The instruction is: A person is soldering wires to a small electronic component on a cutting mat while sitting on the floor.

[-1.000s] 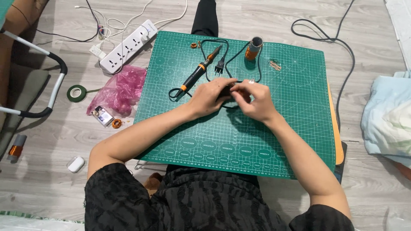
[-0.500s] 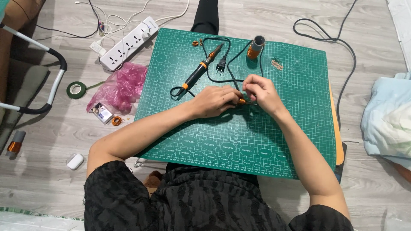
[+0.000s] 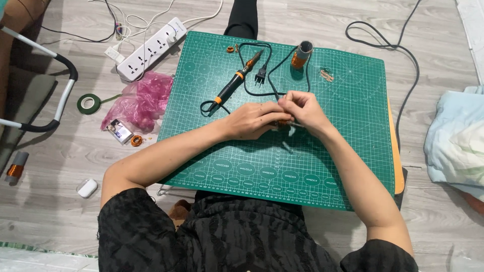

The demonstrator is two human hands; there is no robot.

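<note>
Both my hands meet over the middle of a green cutting mat (image 3: 348, 151). My left hand (image 3: 252, 120) and my right hand (image 3: 302, 111) pinch a small coil of copper wire (image 3: 283, 122) between their fingertips; a thin metal piece sticks out beside it. Most of the coil is hidden by my fingers. A soldering iron (image 3: 237, 80) with a black and orange handle lies just beyond my left hand, its black cord and plug (image 3: 260, 76) looped beside it. A spool of copper wire (image 3: 301, 54) stands at the mat's far edge.
A white power strip (image 3: 151, 49) lies left of the mat. A pink plastic bag (image 3: 143, 100), a roll of green tape (image 3: 88, 104) and a small white case (image 3: 87, 188) sit on the wooden floor. A black cable (image 3: 398, 50) curves at right near a pale blue cloth (image 3: 456, 141).
My two hands have drawn closer together and shifted slightly toward the far side of the mat while working the small coil. Nothing else on the mat moved.
</note>
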